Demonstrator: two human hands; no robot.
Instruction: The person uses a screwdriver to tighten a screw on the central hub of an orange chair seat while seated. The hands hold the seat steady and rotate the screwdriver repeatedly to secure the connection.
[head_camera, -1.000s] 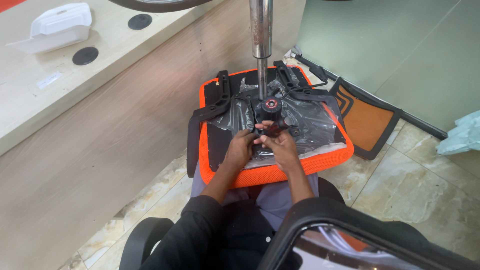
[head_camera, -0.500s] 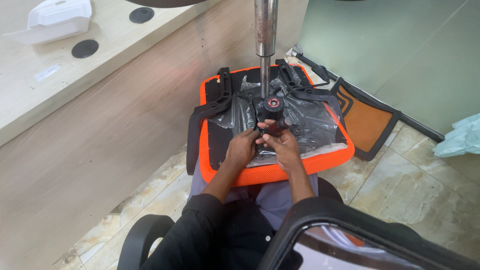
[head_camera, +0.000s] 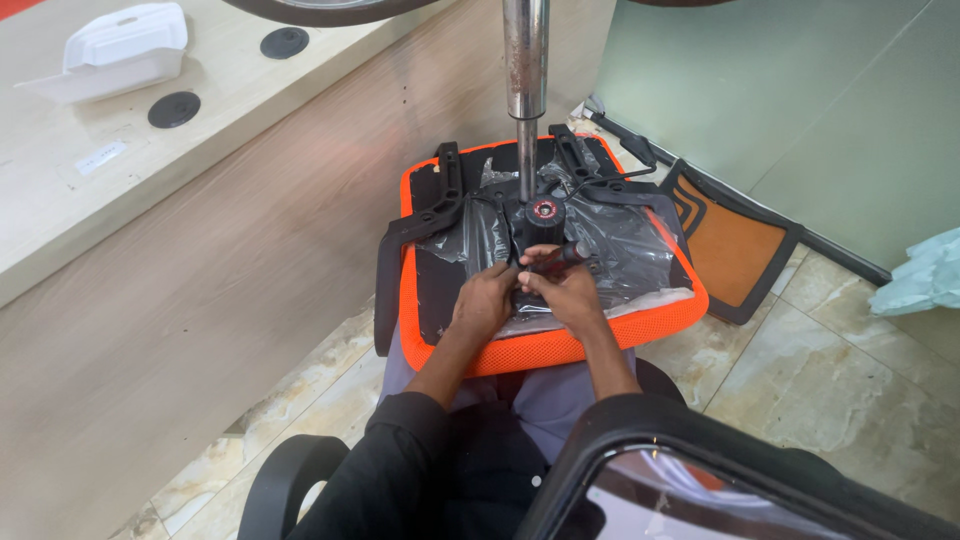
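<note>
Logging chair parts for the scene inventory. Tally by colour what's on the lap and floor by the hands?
Orange: 2, the upturned seat cushion on the lap and the mesh back panel on the floor
Black: 2, the armrest along the seat's left edge and the tool handle in the right hand
Silver: 1, the gas-lift column
Total: 5

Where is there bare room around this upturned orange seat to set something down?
Free: floor tiles right of the orange seat, between the orange back panel and the pale plastic bag; also the light wooden top beside the white foam box. Crowded: the seat's middle, where left hand and right hand work by the metal column.
</note>
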